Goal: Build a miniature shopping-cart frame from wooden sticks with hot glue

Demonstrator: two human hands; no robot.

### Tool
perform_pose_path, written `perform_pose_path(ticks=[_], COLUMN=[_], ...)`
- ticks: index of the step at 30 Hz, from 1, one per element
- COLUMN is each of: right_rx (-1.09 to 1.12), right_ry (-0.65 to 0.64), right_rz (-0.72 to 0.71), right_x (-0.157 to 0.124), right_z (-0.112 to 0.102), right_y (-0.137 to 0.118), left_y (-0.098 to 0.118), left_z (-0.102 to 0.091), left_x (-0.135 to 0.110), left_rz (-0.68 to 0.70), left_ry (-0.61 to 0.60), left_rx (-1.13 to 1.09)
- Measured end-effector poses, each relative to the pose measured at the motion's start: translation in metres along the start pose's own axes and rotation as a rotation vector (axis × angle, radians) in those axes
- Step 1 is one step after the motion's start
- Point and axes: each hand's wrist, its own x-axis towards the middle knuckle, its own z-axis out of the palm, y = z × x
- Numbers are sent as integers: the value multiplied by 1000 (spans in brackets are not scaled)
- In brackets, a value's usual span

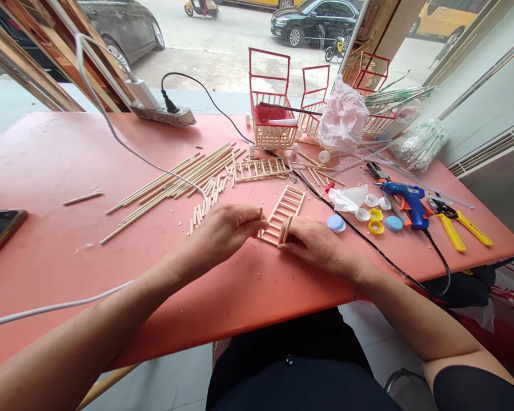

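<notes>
A small ladder-like frame of wooden sticks [285,206] lies on the table between my hands. My left hand [231,225] pinches a short wooden stick [261,213] upright at the frame's near left corner. At the near right corner, my right hand [310,242] has its fingers closed on another short stick [288,228], which leans slightly. A second ladder-like frame [263,168] lies farther back. Cut short sticks [212,197] are scattered just beyond my left hand, and a bundle of long sticks [184,177] rests to the left.
Small stick-built shopping carts [274,134] stand at the back. A blue glue gun [405,200], yellow-handled pliers [462,228] and bottle caps [336,223] lie on the right. A white cable [128,145] crosses the left side from the power strip [171,116]. A phone [2,231] sits at the left edge.
</notes>
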Motion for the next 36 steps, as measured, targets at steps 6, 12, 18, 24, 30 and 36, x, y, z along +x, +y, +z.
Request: perform_pose_path(ticks=[6, 12, 18, 24, 30, 36], right_rx=[4, -1, -2, -2, -5, 7], right_ry=[-2, 3, 2, 8, 11, 15], right_rz=[3, 0, -1, -4, -14, -15], right_x=[0, -1, -1, 0, -1, 0], right_z=[-1, -1, -1, -1, -1, 0], right_y=[0, 0, -1, -1, -1, -1], left_y=[0, -3, -7, -7, -6, -5], left_z=[0, 2, 4, 5, 4, 4], left_x=[-1, -2, -2, -2, -3, -2], left_rz=[-1, 0, 3, 5, 3, -4], left_ry=[-2, 5, 6, 9, 7, 3], left_rx=[0, 1, -1, -16, -20, -20])
